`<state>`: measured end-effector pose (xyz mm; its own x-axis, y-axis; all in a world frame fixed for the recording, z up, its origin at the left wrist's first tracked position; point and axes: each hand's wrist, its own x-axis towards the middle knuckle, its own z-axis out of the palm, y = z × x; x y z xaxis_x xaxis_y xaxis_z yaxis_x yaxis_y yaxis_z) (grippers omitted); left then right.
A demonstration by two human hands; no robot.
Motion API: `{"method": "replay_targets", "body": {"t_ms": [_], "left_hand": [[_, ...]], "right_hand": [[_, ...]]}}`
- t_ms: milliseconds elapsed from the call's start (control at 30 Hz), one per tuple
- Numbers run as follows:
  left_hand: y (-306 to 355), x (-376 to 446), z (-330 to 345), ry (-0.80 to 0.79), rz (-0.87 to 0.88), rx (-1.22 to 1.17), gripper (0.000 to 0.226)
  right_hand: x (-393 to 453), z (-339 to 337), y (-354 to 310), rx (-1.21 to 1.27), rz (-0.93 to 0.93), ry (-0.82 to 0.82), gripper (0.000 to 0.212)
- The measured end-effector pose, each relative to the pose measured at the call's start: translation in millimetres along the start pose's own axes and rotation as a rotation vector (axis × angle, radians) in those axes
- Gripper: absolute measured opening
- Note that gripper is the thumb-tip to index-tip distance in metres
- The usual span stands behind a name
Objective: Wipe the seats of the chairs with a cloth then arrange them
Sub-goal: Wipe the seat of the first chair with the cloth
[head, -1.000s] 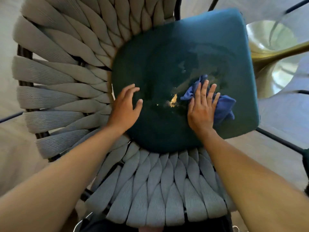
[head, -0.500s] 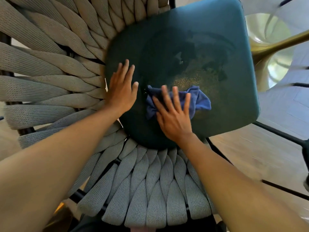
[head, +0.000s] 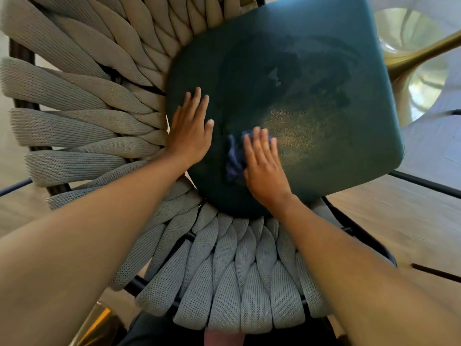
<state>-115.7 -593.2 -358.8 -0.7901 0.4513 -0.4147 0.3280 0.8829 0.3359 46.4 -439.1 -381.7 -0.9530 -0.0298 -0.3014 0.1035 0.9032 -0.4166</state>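
Chair (head: 82,126): one, seen from above; its back and sides are thick woven grey cords twisted over a dark frame. The legs are hidden and the outer edges are cut off by the picture.
Seat cushion (head: 311,71): one, dark teal, smooth, a rounded square. Darker blotches show near the far side, a pale speckled sheen near the middle. I cannot tell whether the blotches are damp or shadow.
Floor (head: 399,216): pale wood-look boards at the right; thin dark lines cross it.
Table base (head: 411,61): brass-coloured, curved, only partly in view beyond the cushion.
My left hand (head: 190,131): flat on the cushion's left edge, fingers straight and together, grasping nothing.
My right hand (head: 264,161): palm down, fingers spread, pressing on the cloth; blurred.
Cloth (head: 234,158): one, dark blue, crumpled, on the near-middle of the cushion, mostly hidden under my right hand; only its left folds show.
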Motion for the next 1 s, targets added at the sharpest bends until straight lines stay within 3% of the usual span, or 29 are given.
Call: {"method": "replay_targets", "body": {"t_ms": [67, 133, 267, 333, 433, 633, 800, 900, 1000], "left_hand": [[2, -3, -1, -0.011, -0.003, 0.016, 0.060], [3, -4, -3, -0.024, -0.016, 0.026, 0.061], [3, -1, -4, -0.004, -0.013, 0.046, 0.061], [2, 2, -2, 0.022, -0.015, 0.046, 0.061], [-3, 4, 0, 0.039, -0.026, 0.015, 0.059], [-14, 4, -4, 0.136, -0.019, -0.073, 0.052], [-20, 4, -11, 0.109, -0.058, -0.148, 0.051], [-22, 0, -16, 0.042, -0.050, -0.110, 0.052], [-21, -3, -18, 0.011, -0.043, -0.085, 0.053]], "right_hand": [[-11, -14, 20, -0.095, -0.278, -0.080, 0.064], [-9, -36, 42, -0.073, -0.295, -0.012, 0.060], [29, -78, 73, -0.008, 0.158, 0.234, 0.064], [52, -73, 74, 0.025, 0.382, 0.261, 0.070], [73, -48, 58, 0.016, 0.476, 0.297, 0.067], [99, -30, 11, 0.091, 0.099, 0.270, 0.060], [81, -10, -17, 0.053, -0.273, 0.071, 0.062], [53, -6, -18, -0.032, -0.509, -0.141, 0.061], [40, -28, 2, -0.050, -0.555, -0.173, 0.060]]}}
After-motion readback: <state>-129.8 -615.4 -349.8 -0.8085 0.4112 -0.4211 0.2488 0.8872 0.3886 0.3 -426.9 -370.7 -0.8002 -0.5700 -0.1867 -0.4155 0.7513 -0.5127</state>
